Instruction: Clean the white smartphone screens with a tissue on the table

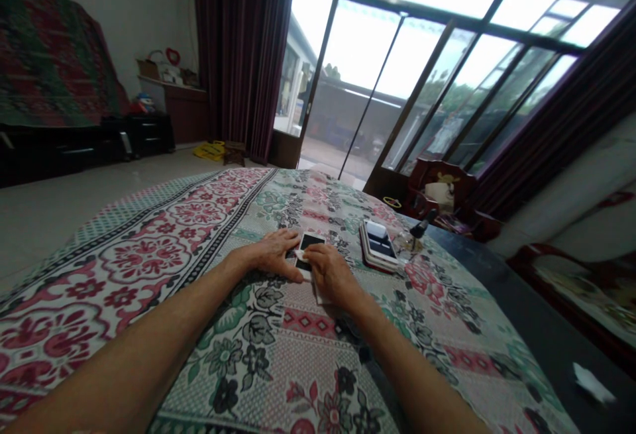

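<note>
A white-framed phone (313, 240) with a dark screen lies on the patterned tablecloth (278, 348). My left hand (272, 253) rests flat at its left edge, fingers and thumb stretched out and touching its side. Over the phone, my right hand (332, 275) is closed, pinching a small white wipe (301, 256) against the screen. Part of the phone is covered by my right fingers. A pale flat edge (322, 296) shows beneath my right palm; what it belongs to is hidden. To the right, a stack of white-framed phones or tablets (380, 245) sits on the cloth.
Beside the stack stands a small dark-topped item (422, 223), too blurred to name. A crumpled white paper (592, 382) lies on the dark surface at lower right. Beyond the table are a wooden chair (441, 189), glass doors (368, 83) and a yellow bag (209, 150) on the floor.
</note>
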`<state>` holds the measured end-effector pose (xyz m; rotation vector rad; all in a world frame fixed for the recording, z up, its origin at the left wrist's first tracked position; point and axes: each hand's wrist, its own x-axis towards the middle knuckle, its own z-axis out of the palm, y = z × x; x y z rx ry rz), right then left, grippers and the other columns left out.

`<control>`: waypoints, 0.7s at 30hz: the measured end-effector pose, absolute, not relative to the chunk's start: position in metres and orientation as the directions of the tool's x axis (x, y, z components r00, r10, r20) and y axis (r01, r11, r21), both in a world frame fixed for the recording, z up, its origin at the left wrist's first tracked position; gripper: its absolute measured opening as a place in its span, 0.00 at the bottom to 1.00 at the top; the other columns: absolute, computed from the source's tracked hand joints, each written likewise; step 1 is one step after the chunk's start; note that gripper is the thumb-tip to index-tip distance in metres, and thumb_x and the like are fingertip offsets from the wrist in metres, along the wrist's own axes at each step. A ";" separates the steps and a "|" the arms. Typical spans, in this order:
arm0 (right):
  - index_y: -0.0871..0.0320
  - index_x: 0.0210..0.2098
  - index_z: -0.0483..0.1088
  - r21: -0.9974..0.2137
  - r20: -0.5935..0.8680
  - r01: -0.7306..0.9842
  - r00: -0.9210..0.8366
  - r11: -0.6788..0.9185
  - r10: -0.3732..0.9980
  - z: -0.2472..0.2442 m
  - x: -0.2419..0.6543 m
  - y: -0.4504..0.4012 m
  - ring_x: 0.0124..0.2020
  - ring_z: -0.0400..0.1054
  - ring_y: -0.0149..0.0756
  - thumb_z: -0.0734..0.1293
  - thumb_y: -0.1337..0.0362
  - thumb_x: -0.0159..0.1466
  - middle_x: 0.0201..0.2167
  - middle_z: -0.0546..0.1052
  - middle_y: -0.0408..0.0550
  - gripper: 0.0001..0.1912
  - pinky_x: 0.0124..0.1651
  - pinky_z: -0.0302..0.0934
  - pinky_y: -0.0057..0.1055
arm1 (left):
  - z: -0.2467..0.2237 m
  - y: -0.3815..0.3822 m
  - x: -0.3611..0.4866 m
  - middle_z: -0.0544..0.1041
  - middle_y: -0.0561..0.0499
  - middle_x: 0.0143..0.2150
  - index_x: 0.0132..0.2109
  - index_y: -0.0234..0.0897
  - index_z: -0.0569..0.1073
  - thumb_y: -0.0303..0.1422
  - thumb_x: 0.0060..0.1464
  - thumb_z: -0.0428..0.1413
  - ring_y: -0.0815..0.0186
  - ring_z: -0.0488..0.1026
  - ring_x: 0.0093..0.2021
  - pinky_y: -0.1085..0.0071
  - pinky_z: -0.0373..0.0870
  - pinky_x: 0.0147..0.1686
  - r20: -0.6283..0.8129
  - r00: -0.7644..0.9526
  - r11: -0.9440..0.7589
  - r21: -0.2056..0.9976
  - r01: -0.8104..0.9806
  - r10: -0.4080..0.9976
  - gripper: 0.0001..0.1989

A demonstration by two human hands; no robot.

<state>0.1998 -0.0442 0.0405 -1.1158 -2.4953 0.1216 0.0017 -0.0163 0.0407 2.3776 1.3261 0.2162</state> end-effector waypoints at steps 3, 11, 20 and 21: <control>0.60 0.45 0.76 -0.210 0.303 0.737 -0.576 0.643 0.759 0.040 0.200 -0.015 0.50 0.68 0.37 0.59 0.76 0.64 0.47 0.77 0.53 0.17 0.57 0.56 0.35 | 0.039 -0.015 0.000 0.45 0.39 0.73 0.69 0.36 0.53 0.55 0.43 0.60 0.45 0.39 0.71 0.52 0.39 0.67 -0.086 0.533 -0.457 0.412 0.789 0.842 0.52; 0.63 0.44 0.76 -0.121 0.259 0.811 -0.531 0.573 0.807 0.043 0.185 0.025 0.49 0.67 0.37 0.58 0.73 0.67 0.48 0.76 0.57 0.16 0.56 0.56 0.32 | 0.040 -0.015 -0.001 0.47 0.38 0.72 0.68 0.35 0.52 0.56 0.41 0.61 0.45 0.40 0.71 0.52 0.40 0.67 -0.051 0.544 -0.462 0.464 0.756 0.838 0.54; 0.59 0.47 0.75 -0.134 0.291 0.721 -0.627 0.680 0.722 0.042 0.191 -0.013 0.52 0.65 0.38 0.59 0.75 0.66 0.50 0.75 0.52 0.17 0.58 0.53 0.35 | 0.033 -0.013 -0.001 0.52 0.41 0.71 0.67 0.39 0.55 0.55 0.39 0.63 0.45 0.44 0.70 0.54 0.41 0.67 0.006 0.534 -0.477 0.460 0.749 0.845 0.52; 0.59 0.47 0.75 -0.144 0.293 0.708 -0.637 0.692 0.713 0.043 0.192 -0.019 0.52 0.65 0.38 0.59 0.75 0.65 0.51 0.75 0.52 0.17 0.58 0.53 0.35 | 0.033 -0.013 -0.001 0.51 0.41 0.71 0.67 0.38 0.55 0.55 0.39 0.63 0.45 0.44 0.71 0.54 0.41 0.68 0.008 0.536 -0.479 0.459 0.748 0.844 0.52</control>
